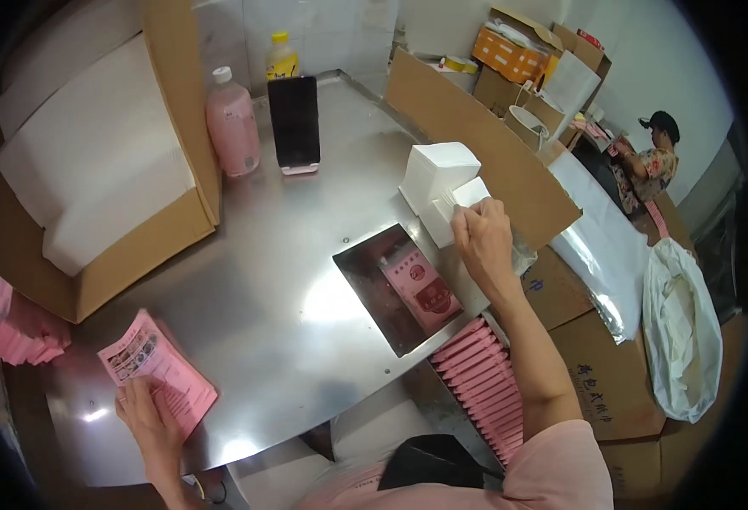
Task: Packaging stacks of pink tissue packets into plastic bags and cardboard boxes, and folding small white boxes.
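Note:
My left hand (146,418) is at the near left of the steel table, its fingers curled over the lower edge of a pink printed paper packet (170,371). The packet lies at a slant and looks like one or a few sheets or sleeves; which, I cannot tell. At the right, my right hand (486,245) pinches a folded white napkin (471,193) beside an upright block of white napkins (440,170). Just left of that wrist, a rectangular opening (365,293) in the table holds a pink printed packet (422,287).
A cardboard box (149,263) of white paper stacks stands left, with pink packets (21,323) below. A pink bottle (232,123) and a phone (295,125) on a stand sit behind. Rows of pink packets (480,378) lie under the right edge. A co-worker (652,161) sits far right.

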